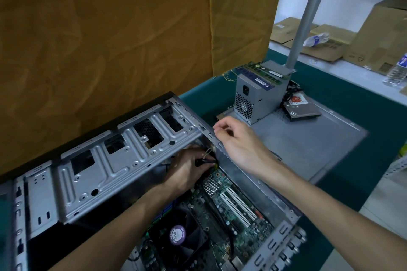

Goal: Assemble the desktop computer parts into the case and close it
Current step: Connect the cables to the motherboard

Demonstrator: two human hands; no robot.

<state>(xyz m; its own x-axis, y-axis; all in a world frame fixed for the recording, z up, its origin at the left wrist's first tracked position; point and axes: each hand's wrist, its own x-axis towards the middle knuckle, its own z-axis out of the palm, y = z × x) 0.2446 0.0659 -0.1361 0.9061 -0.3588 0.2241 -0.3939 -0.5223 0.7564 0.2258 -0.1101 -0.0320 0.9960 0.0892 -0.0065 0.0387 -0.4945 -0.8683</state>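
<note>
Grey steel case [123, 160] lies open on the bench [209, 99], motherboard [222, 215] inside. Left hand [187, 169] pinches a black cable [206, 161] at the board's corner; right hand [237, 138], fingers curled, steadies the case wall. Risk: misaligned connector, bent pins.

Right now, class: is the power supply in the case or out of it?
Out. The power supply stands on the side panel, beside the open case.

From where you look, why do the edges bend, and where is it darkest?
Head view: the wide lens bows the pole and case edges; the case inside by the left hand lies in shadow; the right hand is brightly lit.
</note>
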